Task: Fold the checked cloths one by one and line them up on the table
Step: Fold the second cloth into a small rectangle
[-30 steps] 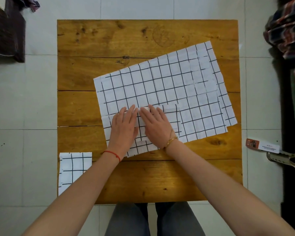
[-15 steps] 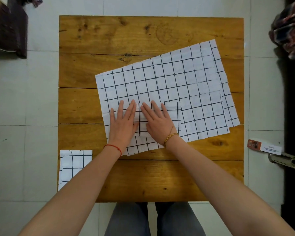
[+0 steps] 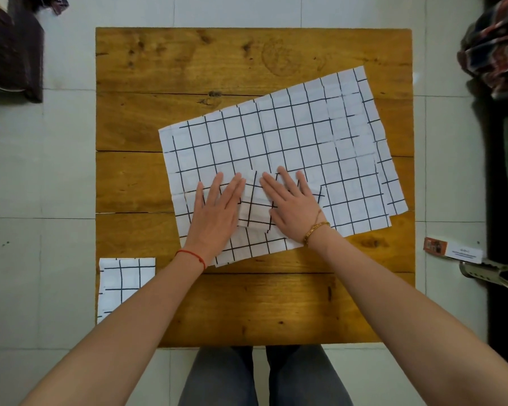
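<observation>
A stack of white cloths with black checks (image 3: 279, 142) lies spread and slightly askew across the middle and right of the wooden table (image 3: 247, 60). On its near left part sits a small folded checked cloth (image 3: 254, 208). My left hand (image 3: 216, 213) and my right hand (image 3: 291, 203) press flat on that folded cloth, fingers straight, a gap of cloth showing between them. Another folded checked cloth (image 3: 123, 281) lies at the table's near left corner, partly under my left forearm.
The table stands on a pale tiled floor. A dark bag (image 3: 12, 54) sits on the floor at far left. Plaid clothing (image 3: 496, 48) hangs at far right. A small orange and white box (image 3: 452, 250) and a sandal (image 3: 493, 273) lie right of the table.
Both hands have slid apart on the folded cloth, left hand leftward and right hand rightward, smoothing it. The cloth stack has stayed in place.
</observation>
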The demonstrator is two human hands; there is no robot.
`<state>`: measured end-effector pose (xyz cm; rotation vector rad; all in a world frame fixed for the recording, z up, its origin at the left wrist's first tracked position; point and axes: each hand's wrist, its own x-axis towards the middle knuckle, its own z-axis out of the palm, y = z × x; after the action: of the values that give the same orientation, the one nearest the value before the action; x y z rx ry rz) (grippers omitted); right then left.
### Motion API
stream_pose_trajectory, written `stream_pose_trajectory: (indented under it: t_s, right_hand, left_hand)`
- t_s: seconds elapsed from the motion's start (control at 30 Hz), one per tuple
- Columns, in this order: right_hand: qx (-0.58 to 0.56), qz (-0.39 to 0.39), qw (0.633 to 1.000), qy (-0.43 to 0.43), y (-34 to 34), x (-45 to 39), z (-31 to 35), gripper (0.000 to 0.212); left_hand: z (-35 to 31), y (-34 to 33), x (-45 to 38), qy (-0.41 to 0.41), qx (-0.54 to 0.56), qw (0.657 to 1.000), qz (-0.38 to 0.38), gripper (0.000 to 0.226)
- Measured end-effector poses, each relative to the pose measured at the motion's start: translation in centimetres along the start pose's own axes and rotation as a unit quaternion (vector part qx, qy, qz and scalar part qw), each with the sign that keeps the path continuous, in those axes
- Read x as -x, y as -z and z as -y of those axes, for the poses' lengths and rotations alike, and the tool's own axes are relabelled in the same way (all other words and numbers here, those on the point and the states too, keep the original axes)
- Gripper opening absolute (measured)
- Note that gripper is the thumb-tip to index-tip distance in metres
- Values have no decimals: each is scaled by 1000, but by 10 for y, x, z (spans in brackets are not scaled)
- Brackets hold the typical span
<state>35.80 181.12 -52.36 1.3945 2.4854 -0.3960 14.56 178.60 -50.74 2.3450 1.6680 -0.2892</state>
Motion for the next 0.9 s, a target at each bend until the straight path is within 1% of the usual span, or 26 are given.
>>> stream_pose_trajectory:
  t_s: [0.1,0.23,0.37,0.47,0.63,0.73,0.8,0.87,0.9]
  right_hand:
    - [-6,-6,1000,20,-1,1,4,65]
    - [5,1,999,42,1,-1,7,66]
    - [22,12,999,39,2,4,0,60]
    - [25,10,1000,8,0,19,-15,58]
    - [4,10,996,-91,-6,64,-49,57]
    - [-8,14,994,-111,-4,71,-52,58]
    - [-12,-8,992,-122,1,65,-46,57]
    - [-38,-66,987,-139,7,56,-37,52]
    - [-52,-101,983,-145,10,51,-32,46]
  left_hand:
    - [-7,-1,-2,-25,-15,1000,8,65]
    - [-11,-5,-3,-8,-20,999,42,65]
    - [-16,-7,-2,14,-17,998,60,65]
    - [-20,-5,-3,25,-12,997,69,67]
    - [-22,-5,-2,30,-20,997,70,68]
    - [-24,-5,0,31,-33,996,71,68]
    - [-25,-3,2,27,-34,997,59,69]
    - [-27,1,8,13,-23,999,34,68]
    - [-28,3,13,4,-18,1000,19,66]
